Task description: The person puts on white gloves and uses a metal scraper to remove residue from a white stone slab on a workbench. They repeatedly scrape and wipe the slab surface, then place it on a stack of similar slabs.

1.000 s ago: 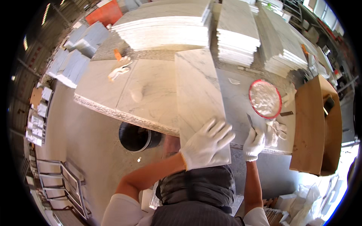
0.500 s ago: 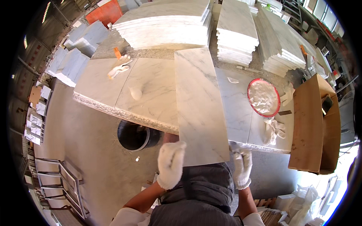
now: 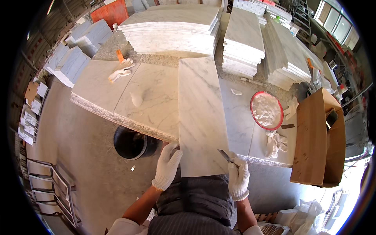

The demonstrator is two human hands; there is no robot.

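Observation:
A long white marble slab with grey veins [image 3: 200,113] lies across the work bench, its near end jutting over the front edge toward me. My left hand [image 3: 168,164], in a white knit glove, is closed on the slab's left edge near that end, the thumb side against it. My right hand [image 3: 238,176], gloved too, is closed around a narrow scraper [image 3: 223,155]. The scraper's dark flat blade points up and left over the slab's near right part; its handle is hidden in the glove. Whether the blade touches the surface I cannot tell.
To the right lie a red-rimmed bowl of white paste [image 3: 267,111], a metal blade [image 3: 288,126], a loose glove [image 3: 275,144] and a cardboard box [image 3: 313,141]. Another glove [image 3: 121,70] rests far left. A black bucket [image 3: 133,143] stands below; stacked slabs [image 3: 172,31] rise behind.
My right hand has come up beside the slab's right edge, and the scraper now shows over the surface. The left hand has moved up against the left edge. The whole view has shifted slightly.

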